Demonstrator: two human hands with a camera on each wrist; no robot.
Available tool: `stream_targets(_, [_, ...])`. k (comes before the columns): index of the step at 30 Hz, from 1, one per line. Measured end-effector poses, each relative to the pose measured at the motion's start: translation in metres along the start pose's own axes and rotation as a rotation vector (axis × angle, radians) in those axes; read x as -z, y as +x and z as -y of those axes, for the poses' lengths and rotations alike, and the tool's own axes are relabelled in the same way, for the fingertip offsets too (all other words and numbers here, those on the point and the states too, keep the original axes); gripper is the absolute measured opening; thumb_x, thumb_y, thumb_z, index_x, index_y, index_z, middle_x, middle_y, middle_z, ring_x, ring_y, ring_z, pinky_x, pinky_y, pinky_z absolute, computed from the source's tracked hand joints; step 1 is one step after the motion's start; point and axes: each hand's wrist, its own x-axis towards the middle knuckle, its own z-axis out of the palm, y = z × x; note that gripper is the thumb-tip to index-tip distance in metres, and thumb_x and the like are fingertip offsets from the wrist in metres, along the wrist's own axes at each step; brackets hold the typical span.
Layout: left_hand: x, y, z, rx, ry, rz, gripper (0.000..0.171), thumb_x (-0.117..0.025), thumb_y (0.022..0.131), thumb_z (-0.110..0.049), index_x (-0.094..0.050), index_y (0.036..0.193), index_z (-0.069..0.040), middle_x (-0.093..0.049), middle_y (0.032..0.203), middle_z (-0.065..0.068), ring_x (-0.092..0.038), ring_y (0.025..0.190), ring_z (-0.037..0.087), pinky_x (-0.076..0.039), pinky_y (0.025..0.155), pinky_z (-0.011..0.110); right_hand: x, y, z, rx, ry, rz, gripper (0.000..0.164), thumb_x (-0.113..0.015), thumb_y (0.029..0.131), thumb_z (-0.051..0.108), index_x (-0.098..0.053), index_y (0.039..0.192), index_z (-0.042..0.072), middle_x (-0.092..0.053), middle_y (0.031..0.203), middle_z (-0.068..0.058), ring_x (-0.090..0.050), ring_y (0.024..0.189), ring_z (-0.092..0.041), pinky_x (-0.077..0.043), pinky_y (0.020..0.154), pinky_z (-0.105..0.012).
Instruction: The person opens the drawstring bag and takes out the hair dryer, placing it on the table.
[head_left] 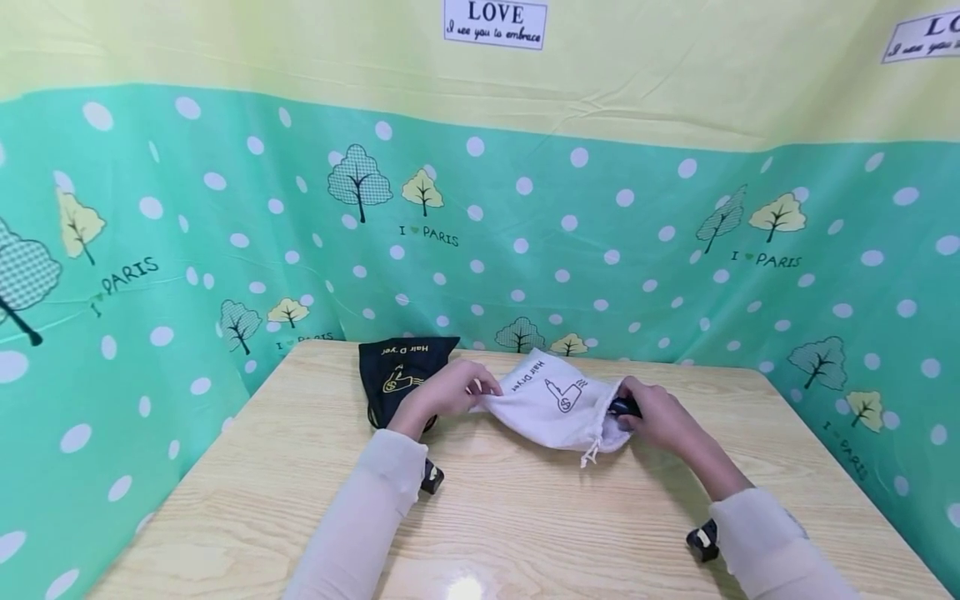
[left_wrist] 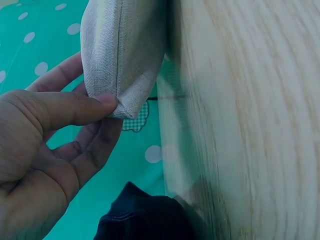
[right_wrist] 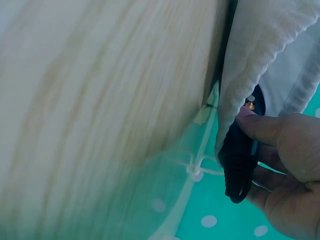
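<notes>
A white drawstring bag, printed with "Hair Dryer" and a dryer drawing, is held between both hands just over the table. My left hand pinches a bottom corner of it between thumb and fingers; the seam shows in the left wrist view. At the open mouth, my right hand grips the black handle of a hair dryer, with a small copper-coloured part by the thumb. The rest of the dryer is hidden in the bag. A white drawstring knot dangles beneath the mouth.
A black bag with gold "Hair Dryer" print lies at the back left, behind my left forearm. The wooden table ends at a green dotted curtain at the back and sides. Both wrists carry small black devices.
</notes>
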Motion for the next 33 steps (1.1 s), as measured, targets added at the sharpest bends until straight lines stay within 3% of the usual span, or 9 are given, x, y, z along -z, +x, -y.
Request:
stream_targets(9, [-0.002, 0.0, -0.005, 0.033, -0.016, 0.028, 0.034, -0.071, 0.082, 0.013, -0.074, 0.102, -0.014, -0.069, 0.098, -0.003, -0.063, 0.093, 0.015, -0.053, 0.085, 0.031, -0.006, 0.005, 0.001, -0.034, -0.028, 0.03, 0.034, -0.078, 0.087, 0.004, -0.058, 0.114, -0.003, -0.069, 0.101, -0.019, -0.068, 0.096, -0.038, -0.055, 0.085, -0.057])
stream_targets(13, [-0.007, 0.0, -0.012, 0.0, -0.027, 0.108, 0.048, -0.084, 0.071, 0.007, -0.066, 0.109, -0.016, -0.064, 0.106, -0.001, -0.059, 0.101, 0.018, -0.05, 0.092, 0.035, -0.009, 0.011, 0.006, -0.059, -0.097, 0.036, 0.034, -0.077, 0.087, 0.009, -0.057, 0.112, -0.005, -0.067, 0.095, -0.019, -0.067, 0.09, -0.037, -0.055, 0.079, -0.056])
stream_targets(17, [-0.014, 0.003, -0.02, -0.063, 0.043, 0.153, 0.06, -0.094, 0.065, -0.004, -0.058, 0.111, -0.018, -0.058, 0.105, 0.0, -0.054, 0.101, 0.018, -0.046, 0.092, 0.034, -0.011, 0.019, 0.013, -0.082, -0.167, -0.001, 0.026, -0.074, 0.088, 0.012, -0.058, 0.103, -0.002, -0.064, 0.087, -0.017, -0.065, 0.081, -0.037, -0.055, 0.07, -0.055])
stream_targets(20, [-0.019, 0.008, -0.024, -0.13, 0.119, 0.13, 0.047, -0.088, 0.071, -0.001, -0.058, 0.103, -0.016, -0.056, 0.095, -0.001, -0.053, 0.091, 0.015, -0.046, 0.084, 0.03, -0.011, 0.024, 0.017, -0.095, -0.202, -0.012, 0.018, -0.07, 0.088, 0.008, -0.056, 0.096, 0.0, -0.062, 0.082, -0.016, -0.064, 0.074, -0.036, -0.054, 0.063, -0.053])
stream_targets(24, [-0.019, 0.011, -0.026, -0.165, 0.147, 0.121, 0.031, -0.072, 0.076, 0.01, -0.061, 0.087, -0.017, -0.055, 0.08, -0.005, -0.051, 0.077, 0.011, -0.045, 0.071, 0.025, -0.012, 0.026, 0.02, -0.09, -0.186, -0.004, 0.016, -0.069, 0.087, -0.002, -0.057, 0.097, -0.003, -0.063, 0.083, -0.016, -0.066, 0.077, -0.036, -0.056, 0.067, -0.051])
stream_targets(29, [-0.014, 0.01, -0.028, -0.169, 0.154, 0.14, 0.03, -0.068, 0.077, 0.012, -0.064, 0.08, -0.018, -0.055, 0.074, -0.007, -0.051, 0.073, 0.01, -0.044, 0.068, 0.024, -0.011, 0.025, 0.018, -0.063, -0.137, -0.002, 0.024, -0.072, 0.082, -0.011, -0.059, 0.102, -0.007, -0.065, 0.088, -0.019, -0.067, 0.085, -0.038, -0.057, 0.076, -0.05])
stream_targets(33, [-0.01, 0.007, -0.026, -0.177, 0.156, 0.157, 0.027, -0.068, 0.077, 0.01, -0.066, 0.078, -0.017, -0.054, 0.072, -0.007, -0.051, 0.072, 0.011, -0.043, 0.069, 0.025, -0.01, 0.023, 0.015, -0.077, -0.084, 0.014, 0.027, -0.076, 0.082, -0.009, -0.06, 0.103, -0.006, -0.066, 0.093, -0.019, -0.066, 0.09, -0.037, -0.057, 0.081, -0.051])
